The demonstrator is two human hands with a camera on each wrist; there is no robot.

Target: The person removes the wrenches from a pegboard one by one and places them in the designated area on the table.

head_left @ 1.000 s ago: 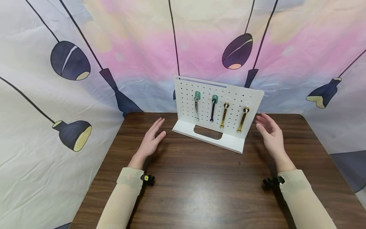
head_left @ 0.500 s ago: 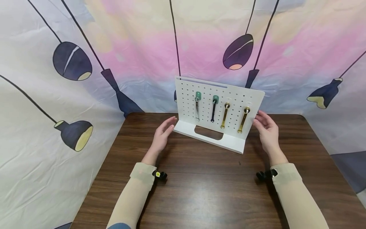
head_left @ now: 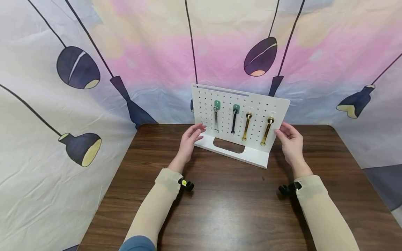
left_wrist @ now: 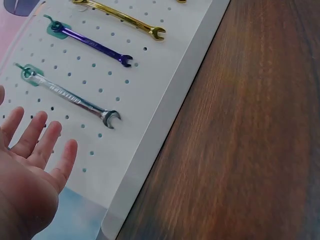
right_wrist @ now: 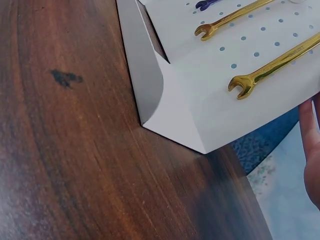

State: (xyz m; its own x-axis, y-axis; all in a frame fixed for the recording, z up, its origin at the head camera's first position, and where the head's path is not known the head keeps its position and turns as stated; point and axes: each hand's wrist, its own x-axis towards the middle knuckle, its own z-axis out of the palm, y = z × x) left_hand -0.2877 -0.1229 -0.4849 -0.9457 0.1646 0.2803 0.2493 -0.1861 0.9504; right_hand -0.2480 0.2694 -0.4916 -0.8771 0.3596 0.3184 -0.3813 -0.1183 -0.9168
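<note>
A white pegboard stand [head_left: 205, 120] stands upright on the table, turned at a slight angle. Four-sided hooks aside, several combination wrenches hang in a row on it: a silver wrench [left_wrist: 75, 97], a dark purple one [left_wrist: 95, 44], a shorter gold wrench [head_left: 247, 127] and a larger gold wrench [right_wrist: 280, 62]. My left hand [head_left: 187, 139] is at the board's lower left, fingers spread and slightly bent, holding nothing; whether it touches the board cannot be told. At the right edge, my right hand [head_left: 292, 143] holds the board, thumb in front and fingers partly hidden behind.
The brown wooden table [head_left: 220, 202] reaches toward me, with a small dark mark [right_wrist: 66, 78] near the stand's right front corner. Behind the table hangs a cloth backdrop [head_left: 150, 52] printed with lamps. The stand's base has an oblong cutout.
My left hand has moved right and forward, from beside the board to its lower left corner. My right hand has shifted left onto the board's right edge. The stand has stayed in place.
</note>
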